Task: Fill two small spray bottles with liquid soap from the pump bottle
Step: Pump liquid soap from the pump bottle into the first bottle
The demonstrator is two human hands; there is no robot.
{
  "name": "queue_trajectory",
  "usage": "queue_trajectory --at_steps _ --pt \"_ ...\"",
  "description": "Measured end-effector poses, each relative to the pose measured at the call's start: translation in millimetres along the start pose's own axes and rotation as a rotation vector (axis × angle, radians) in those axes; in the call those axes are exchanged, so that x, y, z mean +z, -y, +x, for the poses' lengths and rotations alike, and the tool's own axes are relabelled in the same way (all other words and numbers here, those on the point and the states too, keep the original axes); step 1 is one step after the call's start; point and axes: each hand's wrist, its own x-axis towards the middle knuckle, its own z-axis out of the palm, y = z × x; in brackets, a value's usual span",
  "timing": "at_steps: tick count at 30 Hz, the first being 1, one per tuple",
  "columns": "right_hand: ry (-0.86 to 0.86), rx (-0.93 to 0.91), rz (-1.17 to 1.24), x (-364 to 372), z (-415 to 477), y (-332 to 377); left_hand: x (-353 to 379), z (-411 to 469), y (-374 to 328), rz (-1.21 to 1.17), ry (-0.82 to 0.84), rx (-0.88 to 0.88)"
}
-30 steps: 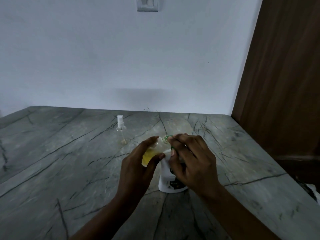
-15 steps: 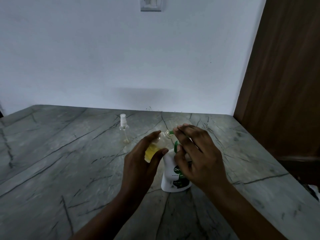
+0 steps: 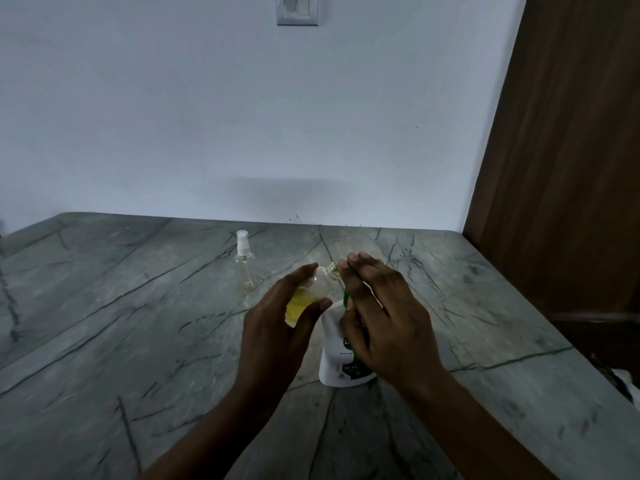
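**Small Bottle Being Held at the Pump Spout**

A small clear plastic spray bottle with its cap off is being gripped in the left hand, with the fingers and thumb being curled round its body. It is being held tilted above the counter. Its open neck is being pointed up and to the right, just beside the fingertips of the right hand. Yellow liquid is being carried in its lower part, while the upper part is showing clear.

The right hand is being held flat over the green pump head of a white plastic pump bottle with a dark label. Its fingers are being kept straight and together, and nothing is being clasped. Whether the pump head is being pressed cannot be told, since most of it is being covered by the fingers. The pump bottle is being left upright on the grey veined marble countertop, under that hand and just right of the left hand.

A second small clear spray bottle with a white spray cap is standing upright further back and to the left, apart from both hands. Behind the counter a white wall is being seen, with a silver switch plate at its top. A brown wooden door panel is standing at the right.
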Motion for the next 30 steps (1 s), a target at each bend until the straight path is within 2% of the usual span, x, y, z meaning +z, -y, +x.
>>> queue_trajectory --at_steps 14,30 --pt "-0.062 0.036 0.078 9 -15 4 0 -7 3 0.021 0.045 -0.03" --pt "-0.03 0.094 0.095 1 -2 2 0 -1 -4 -0.005 0.019 -0.026"
